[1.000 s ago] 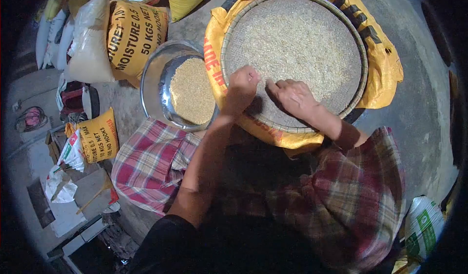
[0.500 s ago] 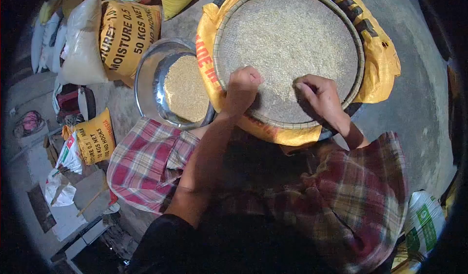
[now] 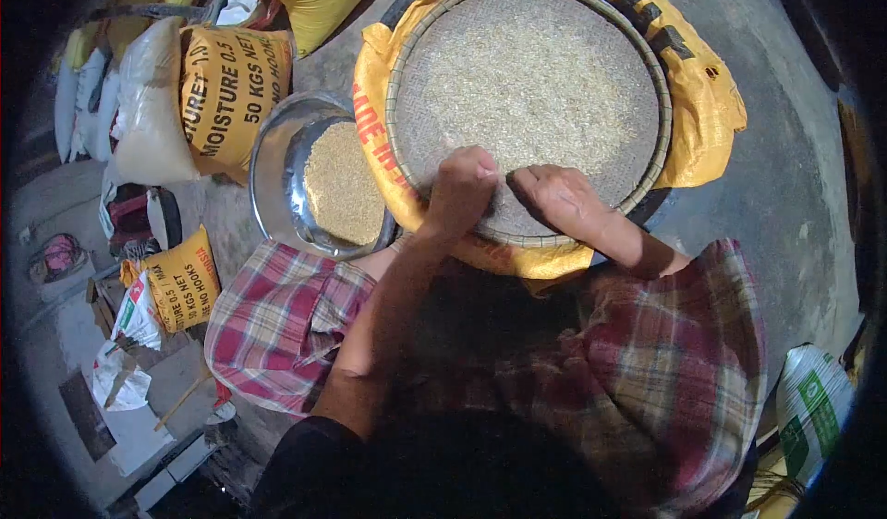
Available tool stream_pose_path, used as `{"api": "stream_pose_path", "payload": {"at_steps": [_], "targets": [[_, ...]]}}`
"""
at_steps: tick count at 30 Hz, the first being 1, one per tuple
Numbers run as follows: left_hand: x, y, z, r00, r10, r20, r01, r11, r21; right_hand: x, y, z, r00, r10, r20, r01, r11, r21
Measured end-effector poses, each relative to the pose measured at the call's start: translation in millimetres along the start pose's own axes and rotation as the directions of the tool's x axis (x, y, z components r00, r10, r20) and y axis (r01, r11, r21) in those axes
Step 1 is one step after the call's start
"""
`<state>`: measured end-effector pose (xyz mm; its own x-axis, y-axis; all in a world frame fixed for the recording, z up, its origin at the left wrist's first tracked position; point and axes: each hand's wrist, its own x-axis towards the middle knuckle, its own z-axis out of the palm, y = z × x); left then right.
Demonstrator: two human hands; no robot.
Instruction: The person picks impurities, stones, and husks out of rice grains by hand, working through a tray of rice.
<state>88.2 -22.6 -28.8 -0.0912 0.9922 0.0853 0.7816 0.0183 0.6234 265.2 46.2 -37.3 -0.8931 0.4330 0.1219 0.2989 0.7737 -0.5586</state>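
Observation:
A round woven tray (image 3: 667,103) with a bamboo rim lies on a yellow sack (image 3: 707,140), pale grain (image 3: 554,76) spread across it. Over the tray's near part, my left hand (image 3: 464,185) is closed with its fingers curled in; what it may hold is too small to name. Just right of it, my right hand (image 3: 557,196) is bent over the grain with fingers closed and their tips turned toward my left hand. Its fingertips are partly hidden. To the left of the tray, a metal basin (image 3: 277,173) holds golden grain (image 3: 342,182).
A large yellow printed sack (image 3: 236,85) and a white sack (image 3: 152,103) stand at the upper left. A smaller yellow sack (image 3: 185,279) is lower left. Plaid cloth (image 3: 277,325) covers my knees. A green and white sack (image 3: 813,408) is at the lower right.
My right hand has moved left and slightly down, closer to my left hand. The whole view has shifted slightly, with the tray now a little lower left in its upper part.

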Motion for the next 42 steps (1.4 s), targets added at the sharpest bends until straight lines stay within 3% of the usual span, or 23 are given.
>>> {"api": "stream_pose_path", "payload": {"at_steps": [4, 5, 6, 9, 10, 11, 12, 19, 21, 22, 24, 25, 27, 28, 30, 31, 34, 35, 36, 38, 39, 41, 42], "targets": [[-1.4, 11.6, 11.5, 0.987, 0.118, 0.11, -0.123, 0.992, 0.04, -8.6, 8.5, -30.9, 0.944, 0.326, -0.047, -0.281, 0.871, 0.404], [-2.0, 18.6, 10.9, 0.975, -0.104, 0.196, 0.129, 0.984, -0.122, -12.6, 16.6, -37.2, 0.907, 0.42, -0.039, -0.335, 0.773, 0.539], [-2.5, 25.4, 8.5, 0.901, -0.3, 0.314, 0.384, 0.888, -0.252, -19.7, 29.1, -38.2, 0.849, 0.525, 0.068, -0.405, 0.562, 0.721], [-4.4, 37.1, 1.7, 0.883, -0.341, 0.322, 0.428, 0.866, -0.259, -33.8, 46.4, -51.2, 0.857, 0.515, -0.013, -0.37, 0.635, 0.678], [-6.9, 33.8, 6.2, 0.883, -0.339, 0.324, 0.428, 0.865, -0.261, -35.6, 41.1, -59.4, 0.884, 0.466, 0.034, -0.412, 0.743, 0.528], [-11.1, 27.6, 14.1, 0.952, -0.213, 0.222, 0.26, 0.941, -0.216, -37.3, 36.2, -63.9, 0.901, 0.423, 0.091, -0.426, 0.83, 0.36], [-12.6, 25.3, 19.7, 0.99, -0.069, 0.125, 0.087, 0.985, -0.151, -39.2, 33.8, -54.0, 0.911, 0.405, 0.082, -0.4, 0.816, 0.417], [-3.2, 46.4, 29.1, 0.987, -0.04, 0.155, 0.053, 0.995, -0.08, -36.0, 23.3, -29.0, 0.922, 0.367, -0.121, -0.324, 0.905, 0.277], [0.7, 52.2, 22.2, 0.917, -0.219, 0.332, 0.301, 0.928, -0.22, -37.6, 26.7, -41.0, 0.911, 0.4, -0.102, -0.348, 0.877, 0.331], [0.6, 49.5, 24.7, 0.917, -0.216, 0.334, 0.299, 0.929, -0.219, -39.5, 28.3, -45.6, 0.9, 0.429, -0.074, -0.371, 0.845, 0.385], [0.8, 44.8, 31.3, 0.748, -0.413, 0.52, 0.661, 0.532, -0.529, -41.1, 30.0, -48.8, 0.878, 0.475, -0.059, -0.415, 0.816, 0.403], [1.0, 46.3, 32.6, 0.748, -0.41, 0.521, 0.66, 0.532, -0.53, -40.0, 26.5, -54.2, 0.888, 0.453, -0.075, -0.392, 0.834, 0.388], [2.2, 52.0, 33.6, 0.695, -0.435, 0.573, 0.705, 0.256, -0.661, -34.4, 15.6, -65.1, 0.911, 0.405, -0.081, -0.336, 0.84, 0.427], [4.3, 54.3, 35.7, 0.696, -0.432, 0.573, 0.704, 0.258, -0.661, -29.5, 7.3, -69.4, 0.915, 0.393, -0.09, -0.319, 0.842, 0.434], [8.3, 58.2, 40.6, 0.665, -0.325, 0.673, 0.657, -0.175, -0.733, -20.7, -5.7, -76.4, 0.953, 0.294, -0.07, -0.217, 0.827, 0.518], [2.1, 43.4, 50.5, 0.872, 0.135, 0.47, 0.489, -0.26, -0.833, -17.8, -8.8, -77.2, 0.954, 0.291, -0.072, -0.213, 0.828, 0.519], [6.2, 48.9, 47.9, 0.894, 0.153, 0.422, 0.446, -0.403, -0.799, -10.8, -8.9, -81.5, 0.989, 0.1, -0.105, -0.033, 0.859, 0.51], [13.2, 65.5, 35.3, 0.759, -0.158, 0.632, 0.55, -0.365, -0.751, -11.2, -1.2, -86.5, 0.98, 0.145, -0.136, -0.069, 0.89, 0.451], [9.4, 60.4, 31.4, 0.762, -0.165, 0.627, 0.544, -0.363, -0.756, -12.7, 8.8, -90.1, 0.968, 0.187, -0.17, -0.108, 0.914, 0.392], [0.3, 41.9, 16.6, 0.833, -0.21, 0.511, 0.542, 0.132, -0.83, -23.1, 49.9, -76.1, 0.915, 0.251, -0.315, -0.218, 0.966, 0.136], [8.5, 37.7, 3.9, 0.783, -0.321, 0.533, 0.604, 0.187, -0.775, -23.1, 63.3, -75.4, 0.893, 0.329, -0.306, -0.33, 0.943, 0.049], [12.5, -2.3, -27.8, 0.905, -0.266, 0.33, 0.417, 0.409, -0.812, -29.6, 76.6, -71.1, 0.863, 0.403, -0.305, -0.433, 0.901, -0.034], [19.4, 7.0, -51.7, 0.829, -0.498, 0.255, 0.442, 0.301, -0.845, -33.7, 81.1, -67.4, 0.894, 0.338, -0.293, -0.408, 0.885, -0.224]]}}
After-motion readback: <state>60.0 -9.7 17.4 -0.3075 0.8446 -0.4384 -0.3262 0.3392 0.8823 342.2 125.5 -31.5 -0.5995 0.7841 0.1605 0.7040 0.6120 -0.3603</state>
